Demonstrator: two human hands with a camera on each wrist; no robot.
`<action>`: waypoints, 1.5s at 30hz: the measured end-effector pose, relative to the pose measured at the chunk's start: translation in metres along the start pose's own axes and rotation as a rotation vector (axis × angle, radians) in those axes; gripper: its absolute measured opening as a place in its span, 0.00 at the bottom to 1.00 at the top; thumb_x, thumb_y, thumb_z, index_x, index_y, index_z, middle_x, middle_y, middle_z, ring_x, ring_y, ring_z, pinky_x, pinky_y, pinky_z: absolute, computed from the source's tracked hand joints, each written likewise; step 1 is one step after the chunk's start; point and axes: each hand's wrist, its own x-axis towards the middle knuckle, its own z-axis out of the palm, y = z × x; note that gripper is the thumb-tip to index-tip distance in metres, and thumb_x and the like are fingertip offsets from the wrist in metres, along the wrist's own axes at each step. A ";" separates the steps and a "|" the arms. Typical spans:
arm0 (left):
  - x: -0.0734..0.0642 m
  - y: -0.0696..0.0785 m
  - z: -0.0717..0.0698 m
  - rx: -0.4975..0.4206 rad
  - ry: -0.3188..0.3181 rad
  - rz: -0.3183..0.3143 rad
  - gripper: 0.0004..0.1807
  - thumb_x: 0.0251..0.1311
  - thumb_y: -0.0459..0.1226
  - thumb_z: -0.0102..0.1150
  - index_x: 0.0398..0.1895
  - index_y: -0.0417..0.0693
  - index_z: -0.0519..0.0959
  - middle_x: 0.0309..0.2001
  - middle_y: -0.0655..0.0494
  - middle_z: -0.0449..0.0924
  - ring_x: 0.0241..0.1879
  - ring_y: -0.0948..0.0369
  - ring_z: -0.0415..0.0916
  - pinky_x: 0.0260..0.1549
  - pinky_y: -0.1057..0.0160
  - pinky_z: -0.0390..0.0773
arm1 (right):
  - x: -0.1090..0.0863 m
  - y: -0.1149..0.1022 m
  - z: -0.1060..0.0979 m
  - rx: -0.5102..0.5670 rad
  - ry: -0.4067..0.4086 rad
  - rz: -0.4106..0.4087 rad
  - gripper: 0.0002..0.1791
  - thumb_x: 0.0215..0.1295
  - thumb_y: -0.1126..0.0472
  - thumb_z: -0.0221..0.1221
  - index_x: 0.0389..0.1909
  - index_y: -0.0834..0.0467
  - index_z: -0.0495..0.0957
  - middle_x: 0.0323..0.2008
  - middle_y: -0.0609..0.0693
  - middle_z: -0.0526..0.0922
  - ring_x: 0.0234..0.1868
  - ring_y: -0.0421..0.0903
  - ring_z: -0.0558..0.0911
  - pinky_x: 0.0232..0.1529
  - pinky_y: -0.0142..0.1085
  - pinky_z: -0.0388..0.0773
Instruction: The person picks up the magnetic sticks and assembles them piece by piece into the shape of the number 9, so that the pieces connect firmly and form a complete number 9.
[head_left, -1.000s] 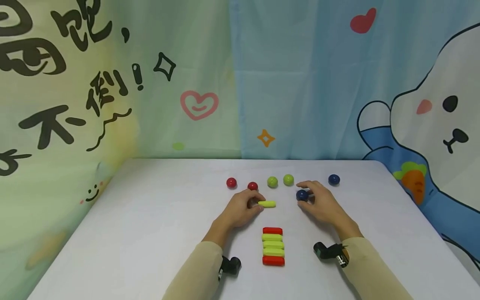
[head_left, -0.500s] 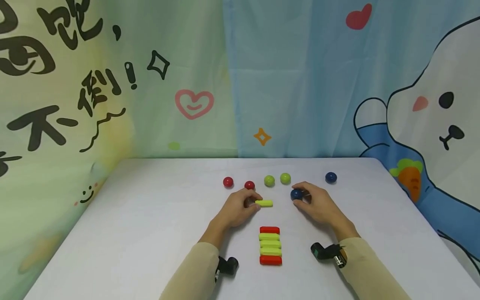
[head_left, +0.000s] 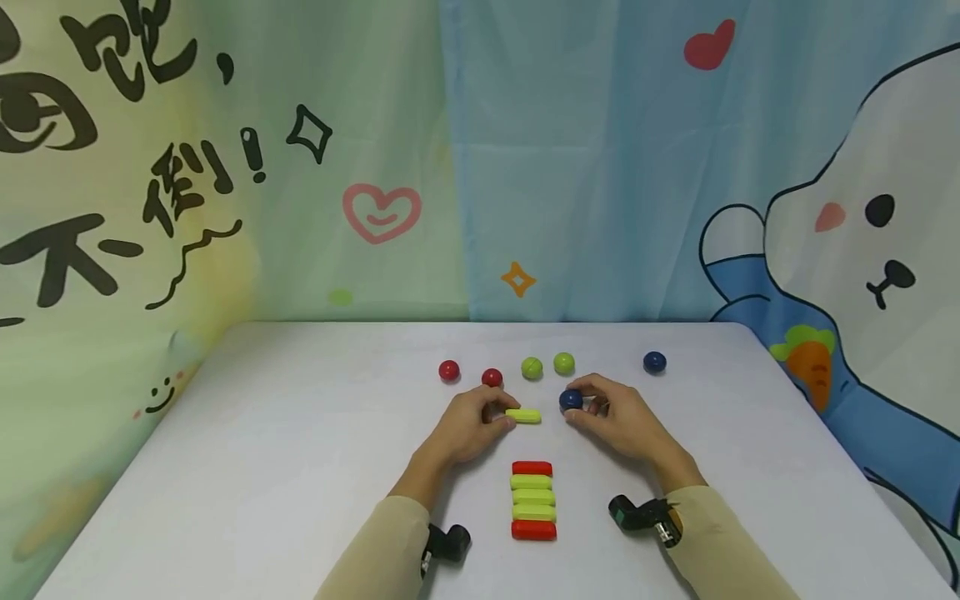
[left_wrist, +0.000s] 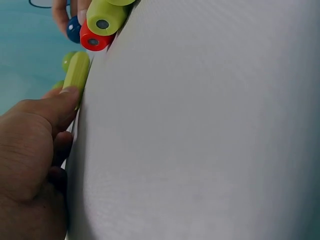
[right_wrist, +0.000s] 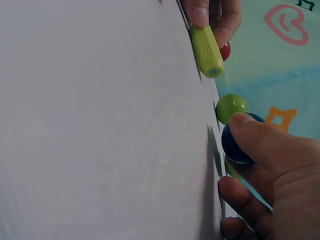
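My left hand (head_left: 465, 427) pinches one end of a short yellow-green magnetic rod (head_left: 528, 416), whose free end points right. In the left wrist view the thumb lies on the rod (left_wrist: 77, 72). A dark blue ball (head_left: 571, 400) is held by my right hand (head_left: 628, 423), between thumb and fingers. The right wrist view shows the thumb over the ball (right_wrist: 234, 145). Rod and ball are a small gap apart. Nearer to me lies a stack-like row of rods, with yellow-green ones (head_left: 533, 497) in the middle and a red rod (head_left: 533, 531) at the near end.
Behind the hands on the white table (head_left: 300, 467) stand a red ball (head_left: 449, 371), another red ball (head_left: 492, 377) by the left fingers, a green ball (head_left: 532, 368), a second green ball (head_left: 564, 363) and a blue ball (head_left: 655, 362). A printed curtain (head_left: 585, 208) hangs behind.
My right hand has brought the blue ball leftward, closer to the yellow-green rod. The left hand keeps its pinch on the rod. The head view has shifted slightly.
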 end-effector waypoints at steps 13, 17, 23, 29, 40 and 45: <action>0.000 0.004 0.001 -0.017 0.029 -0.006 0.11 0.68 0.41 0.66 0.51 0.60 0.84 0.40 0.65 0.78 0.38 0.62 0.72 0.39 0.65 0.74 | -0.001 -0.011 0.010 0.047 -0.059 -0.042 0.22 0.63 0.50 0.72 0.57 0.48 0.82 0.43 0.43 0.82 0.38 0.44 0.76 0.38 0.34 0.73; -0.001 0.005 0.001 -0.036 0.037 0.004 0.10 0.68 0.41 0.65 0.51 0.61 0.84 0.39 0.64 0.78 0.38 0.62 0.72 0.39 0.65 0.74 | -0.002 -0.012 0.013 0.046 -0.048 -0.033 0.22 0.63 0.50 0.72 0.57 0.47 0.82 0.40 0.42 0.81 0.38 0.44 0.75 0.37 0.35 0.72; 0.002 0.006 0.003 -0.050 0.040 0.021 0.11 0.68 0.41 0.66 0.51 0.60 0.84 0.38 0.64 0.77 0.38 0.62 0.72 0.38 0.66 0.74 | -0.002 -0.010 0.013 0.061 -0.024 -0.015 0.21 0.62 0.51 0.72 0.56 0.47 0.83 0.38 0.43 0.79 0.40 0.44 0.75 0.40 0.37 0.71; 0.000 0.006 0.003 -0.031 0.055 -0.004 0.10 0.68 0.41 0.66 0.51 0.60 0.84 0.37 0.64 0.77 0.37 0.62 0.71 0.37 0.66 0.74 | -0.002 -0.010 0.017 0.115 -0.041 -0.005 0.21 0.63 0.51 0.72 0.56 0.47 0.82 0.42 0.44 0.80 0.40 0.45 0.75 0.41 0.36 0.72; -0.002 0.008 0.009 0.061 0.079 -0.025 0.13 0.69 0.42 0.64 0.55 0.60 0.81 0.44 0.63 0.79 0.40 0.62 0.72 0.42 0.63 0.75 | -0.002 -0.012 0.022 0.096 -0.049 0.021 0.24 0.66 0.51 0.68 0.62 0.46 0.80 0.46 0.46 0.80 0.42 0.46 0.74 0.42 0.39 0.71; -0.001 0.008 0.008 0.104 0.058 -0.025 0.15 0.68 0.42 0.65 0.57 0.61 0.80 0.52 0.62 0.80 0.46 0.61 0.74 0.52 0.58 0.78 | 0.000 -0.013 0.021 0.109 -0.065 0.028 0.23 0.66 0.52 0.68 0.61 0.47 0.80 0.44 0.47 0.79 0.42 0.47 0.73 0.42 0.40 0.71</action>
